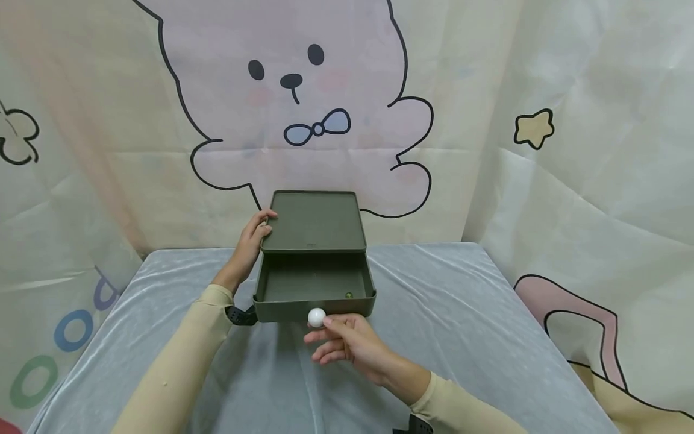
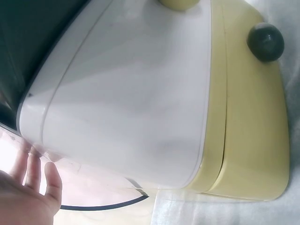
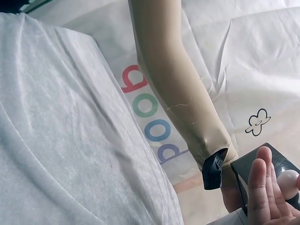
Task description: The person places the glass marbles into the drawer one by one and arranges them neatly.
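A small drawer cabinet has a dark green top drawer (image 1: 314, 311) pulled out toward me. My right hand (image 1: 352, 346) pinches its round white knob (image 1: 317, 317) between thumb and fingers, the other fingers spread below it. Inside the drawer, near its front right corner, lies a small greenish marble (image 1: 349, 295). My left hand (image 1: 251, 244) rests against the left side of the cabinet's green top (image 1: 317, 220), fingertips at its edge. In the left wrist view, the fingers (image 2: 33, 171) touch the cabinet's side. The white knob also shows beside the fingers in the right wrist view.
Below the green drawer, a white section (image 2: 131, 93) and a yellow section (image 2: 255, 131) show; a dark green knob (image 2: 266, 42) sits on the yellow one. A grey-blue cloth (image 1: 434, 313) covers the table. Printed fabric walls (image 1: 461, 90) stand behind and beside it.
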